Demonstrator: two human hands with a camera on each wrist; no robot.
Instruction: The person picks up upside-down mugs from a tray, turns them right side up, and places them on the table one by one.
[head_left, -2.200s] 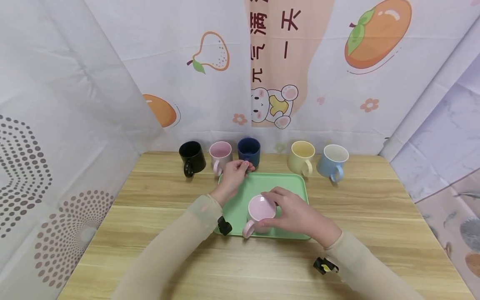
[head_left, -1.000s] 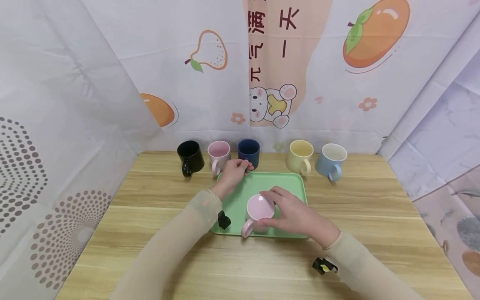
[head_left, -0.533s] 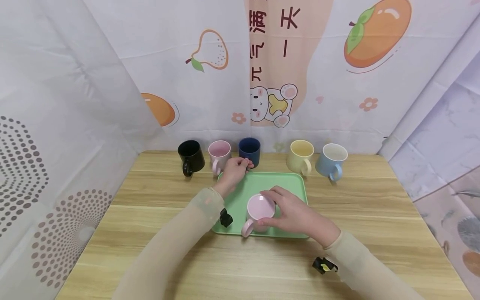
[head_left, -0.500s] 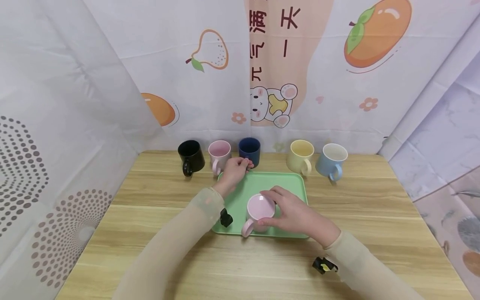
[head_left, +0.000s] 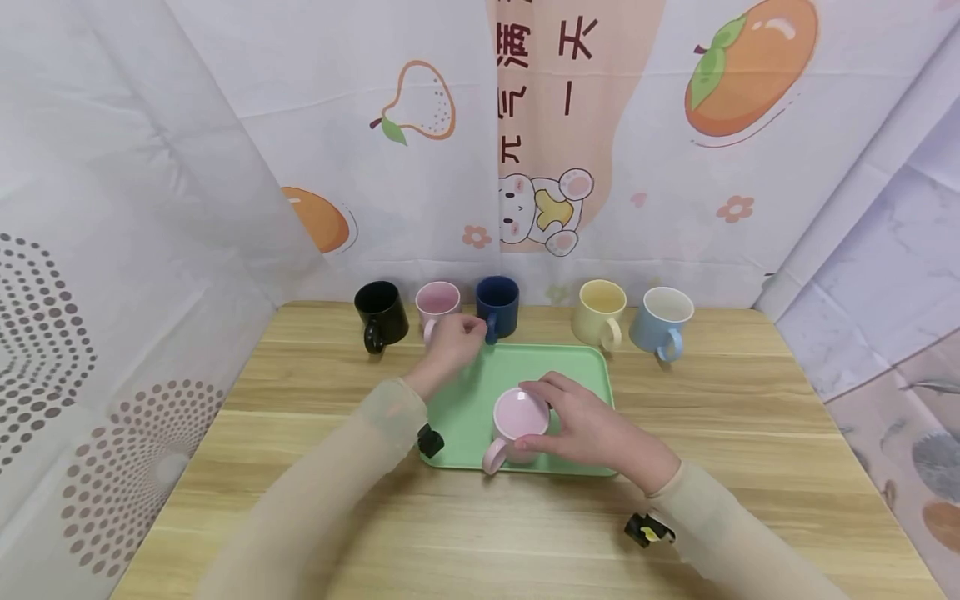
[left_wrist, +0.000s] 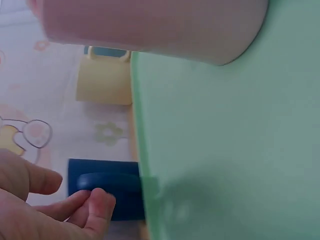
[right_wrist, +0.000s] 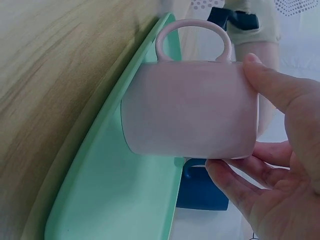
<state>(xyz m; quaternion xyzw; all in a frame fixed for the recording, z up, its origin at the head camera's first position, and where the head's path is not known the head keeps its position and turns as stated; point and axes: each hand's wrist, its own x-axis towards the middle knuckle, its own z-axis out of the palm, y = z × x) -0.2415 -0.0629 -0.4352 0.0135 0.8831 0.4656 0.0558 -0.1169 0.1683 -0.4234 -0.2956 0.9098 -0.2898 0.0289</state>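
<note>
My right hand grips a pink mug round its upper side, thumb at the near side and fingers at the far side. This mug stands on a green tray, handle toward the near left. My left hand is just left of a navy mug, overlapping the tray's back left corner and the lower part of another pink mug. In the left wrist view, thumb and fingers are apart with nothing between them, and the fingertips overlap the navy mug's handle.
A black mug stands at the back left. On the right of the back row are a yellow mug and a light blue mug. Behind the wooden table hangs a printed curtain.
My left hand has let go of the navy mug's handle and drawn back to the left, so that handle now shows. The right hand keeps its grip on the pink mug.
</note>
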